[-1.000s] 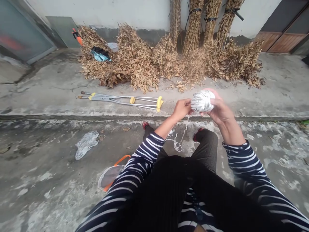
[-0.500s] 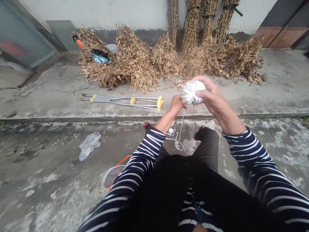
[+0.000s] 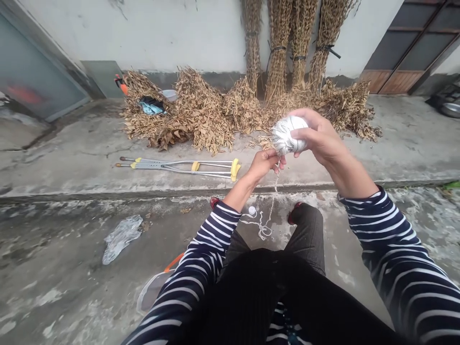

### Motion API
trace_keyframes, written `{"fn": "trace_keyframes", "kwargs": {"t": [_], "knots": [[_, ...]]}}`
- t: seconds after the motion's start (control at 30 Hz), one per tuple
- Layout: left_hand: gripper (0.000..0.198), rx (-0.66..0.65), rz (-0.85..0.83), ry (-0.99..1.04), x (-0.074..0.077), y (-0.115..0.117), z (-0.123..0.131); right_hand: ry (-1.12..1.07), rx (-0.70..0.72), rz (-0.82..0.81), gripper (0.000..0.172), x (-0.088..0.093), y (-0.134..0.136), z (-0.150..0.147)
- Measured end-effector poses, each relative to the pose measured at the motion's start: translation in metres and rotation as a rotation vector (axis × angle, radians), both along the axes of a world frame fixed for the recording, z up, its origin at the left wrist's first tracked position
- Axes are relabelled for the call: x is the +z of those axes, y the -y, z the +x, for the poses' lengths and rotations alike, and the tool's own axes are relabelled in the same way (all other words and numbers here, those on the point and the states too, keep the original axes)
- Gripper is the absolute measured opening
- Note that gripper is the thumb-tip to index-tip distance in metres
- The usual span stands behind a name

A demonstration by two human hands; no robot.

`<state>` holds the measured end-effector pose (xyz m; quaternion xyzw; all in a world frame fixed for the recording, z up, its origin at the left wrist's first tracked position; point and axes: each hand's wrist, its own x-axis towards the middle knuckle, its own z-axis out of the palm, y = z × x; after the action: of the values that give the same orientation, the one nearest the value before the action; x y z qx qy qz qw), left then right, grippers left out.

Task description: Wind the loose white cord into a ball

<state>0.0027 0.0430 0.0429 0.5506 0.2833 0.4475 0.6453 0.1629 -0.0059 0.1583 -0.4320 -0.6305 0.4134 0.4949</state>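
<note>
A white ball of cord (image 3: 286, 135) with thin dark lines on it is held up in front of me. My right hand (image 3: 316, 136) wraps round its right side, thumb across the front. At its lower left, my left hand (image 3: 265, 164) pinches a white cord (image 3: 276, 184) just under the ball. From those fingers the cord hangs down to the ground, where it lies in loose loops (image 3: 265, 231) between my feet. Beside the loops sits a small white roll (image 3: 252, 211).
A pair of crutches (image 3: 179, 166) lies on the raised concrete ledge (image 3: 72, 175). Behind are heaps of dry stalks (image 3: 204, 110) and tied bundles (image 3: 278, 52) against the wall. A clear plastic bag (image 3: 122, 237) and an orange-handled mesh item (image 3: 154, 287) lie at lower left.
The view has tilted up, so the ledge and heaps sit lower. My left fingers have shifted at the ball's underside, still on the cord; my right hand keeps its hold.
</note>
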Motion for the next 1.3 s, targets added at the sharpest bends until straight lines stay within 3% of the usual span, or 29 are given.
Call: {"fn": "trace_keyframes", "kwargs": {"t": [0.2, 0.5, 0.73, 1.0, 1.3], "knots": [[0.007, 0.194, -0.025, -0.069, -0.003, -0.01, 0.009, -0.052, 0.03, -0.077, 0.05, -0.003, 0.009, -0.019], [0.019, 0.045, -0.05, 0.167, -0.011, 0.008, 0.005, 0.069, -0.118, 0.043, 0.054, -0.008, -0.011, -0.004], [0.021, -0.024, -0.121, 0.138, -0.006, 0.025, -0.003, 0.226, -0.194, 0.248, 0.047, -0.019, -0.006, -0.007], [0.052, 0.111, -0.127, 0.103, -0.008, 0.035, -0.005, -0.074, -0.158, 0.036, 0.052, -0.038, -0.019, -0.002], [0.044, 0.172, -0.073, 0.114, -0.014, 0.04, 0.001, -0.245, -0.166, -0.104, 0.057, -0.042, -0.025, -0.002]]}}
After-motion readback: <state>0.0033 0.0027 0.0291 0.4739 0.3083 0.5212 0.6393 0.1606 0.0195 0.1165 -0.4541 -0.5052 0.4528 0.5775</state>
